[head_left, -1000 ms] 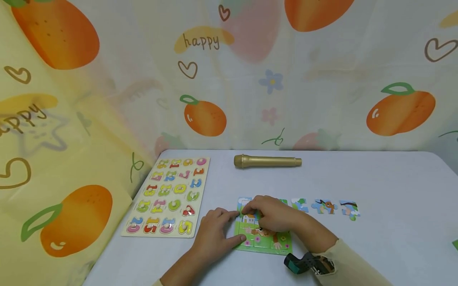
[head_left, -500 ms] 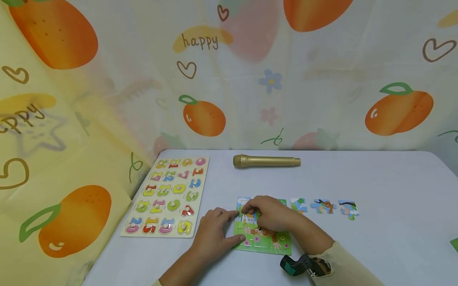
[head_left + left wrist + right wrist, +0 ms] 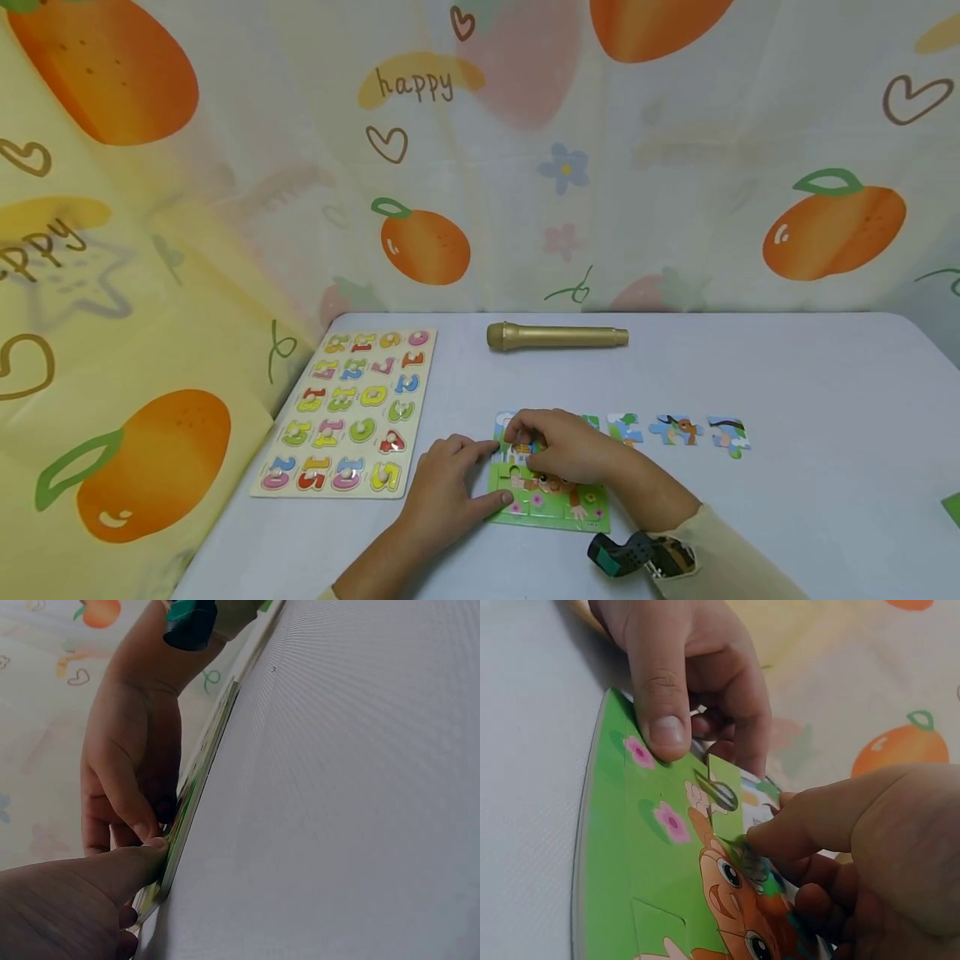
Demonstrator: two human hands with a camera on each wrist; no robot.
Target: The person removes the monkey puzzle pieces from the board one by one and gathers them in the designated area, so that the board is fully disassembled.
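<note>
A jigsaw puzzle (image 3: 551, 517) with a cartoon animal on green grass lies in a flat tray in front of me. My left hand (image 3: 444, 487) rests at its left side, thumb on the near left corner and index fingertip at the far left edge. My right hand (image 3: 573, 446) reaches over the board and pinches a jigsaw piece (image 3: 724, 819) between thumb and index finger. That piece, green with part of a white house, sits tilted above its neighbours in the right wrist view. The right hand hides much of the puzzle's upper part.
Three loose jigsaw pieces (image 3: 677, 430) lie in a row to the right of the puzzle. A number peg board (image 3: 420, 400) stands at the left, and a gold microphone (image 3: 558, 337) lies at the back. A green corner (image 3: 952, 508) shows at the right frame edge.
The right thumb and index finger have shifted slightly on the house piece, and a notch now shows at its near edge. The left hand keeps its place.
</note>
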